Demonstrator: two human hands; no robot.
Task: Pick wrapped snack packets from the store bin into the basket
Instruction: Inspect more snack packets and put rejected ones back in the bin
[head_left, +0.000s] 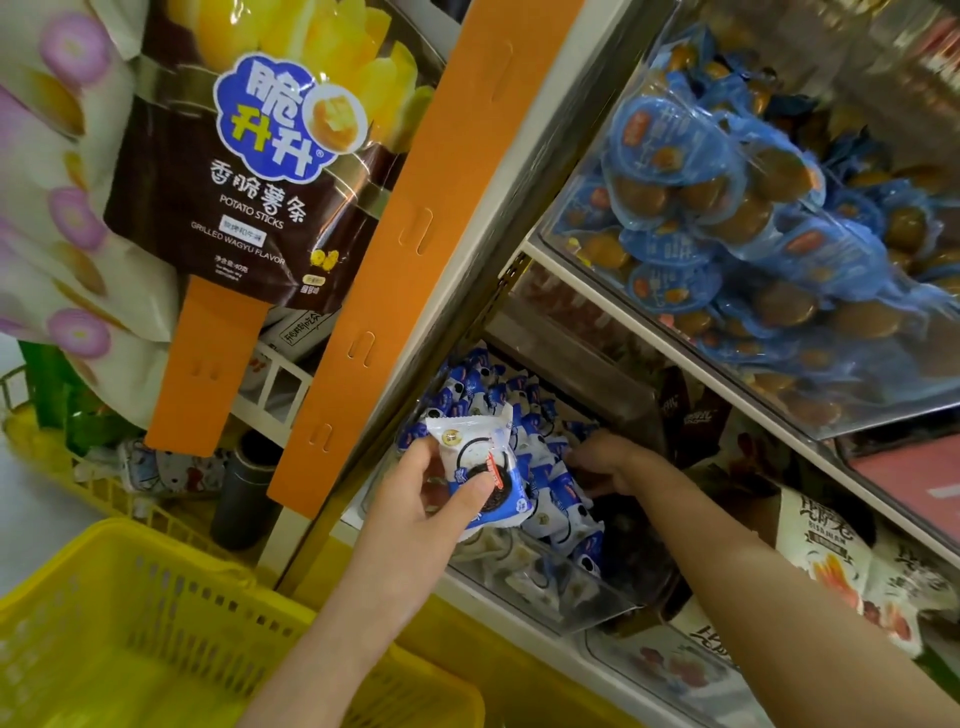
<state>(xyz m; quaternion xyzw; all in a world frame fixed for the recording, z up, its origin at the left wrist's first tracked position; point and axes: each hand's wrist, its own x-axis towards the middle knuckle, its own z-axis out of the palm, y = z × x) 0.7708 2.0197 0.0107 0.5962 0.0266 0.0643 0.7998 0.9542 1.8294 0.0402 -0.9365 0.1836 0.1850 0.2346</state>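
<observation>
My left hand (415, 499) pinches a blue-and-white wrapped snack packet (480, 460) and holds it up in front of the clear store bin (566, 603). The bin is full of several more blue-and-white packets (550, 483). My right hand (602, 460) reaches into the bin among the packets; its fingers are buried in them, so its grip is hidden. The yellow plastic basket (135, 623) sits at the lower left, below my left forearm.
An orange hanging strip (415, 228) with a brown potato-stick bag (249, 171) hangs at the left. A clear bin of blue-wrapped brown snacks (753, 223) juts out above on the right. White snack bags (831, 561) lie lower right. Another yellow basket (62, 447) stands far left.
</observation>
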